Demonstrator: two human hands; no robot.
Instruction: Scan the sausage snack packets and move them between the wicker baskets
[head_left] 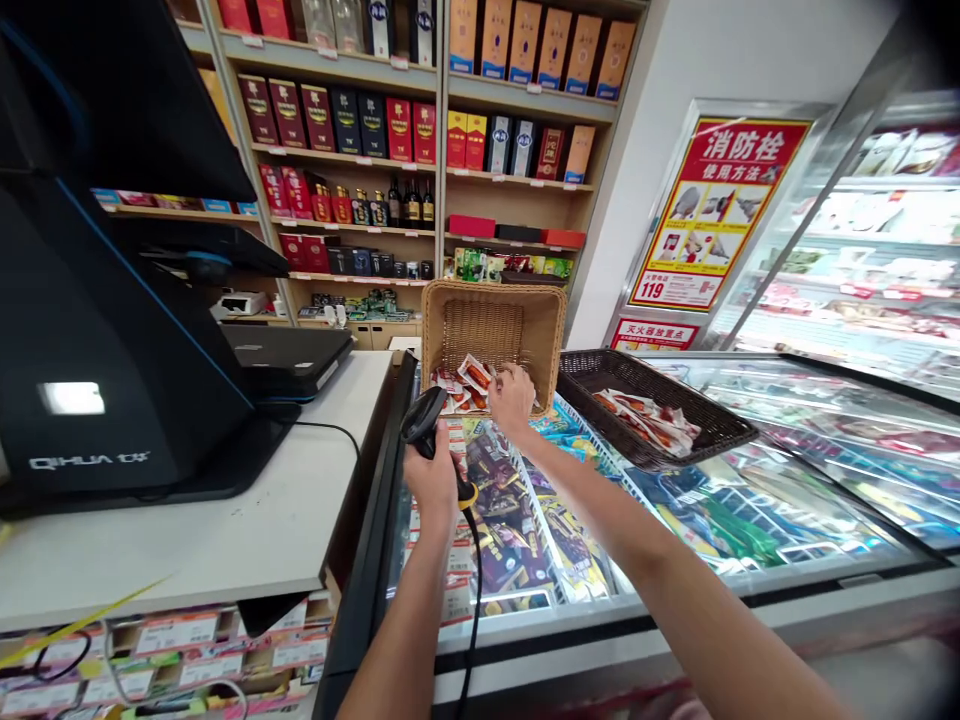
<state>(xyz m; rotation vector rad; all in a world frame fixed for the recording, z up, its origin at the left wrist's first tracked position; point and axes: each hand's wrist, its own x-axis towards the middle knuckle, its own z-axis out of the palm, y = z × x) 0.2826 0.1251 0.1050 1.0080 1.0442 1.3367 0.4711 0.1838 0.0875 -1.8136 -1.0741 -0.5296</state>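
Note:
My left hand point(433, 475) is wrapped round the handle of a black barcode scanner point(424, 412), its head tilted up toward the basket. A cable runs down from the scanner's yellow-ringed base. My right hand point(513, 398) reaches into a tan wicker basket point(491, 292) that leans with its mouth toward me. Between its fingers is the edge of a packaged sausage point(475, 374) in a clear and white wrapper. More packaged sausages point(453, 392) lie in the bottom of the basket, close to the scanner head.
A dark wicker tray point(574, 375) with several wrapped packs point(651, 420) rests on the glass-topped freezer point(720, 570). At left stands a checkout terminal point(112, 400) on a white counter point(292, 520). Shelves of boxed bottles point(409, 130) rise behind.

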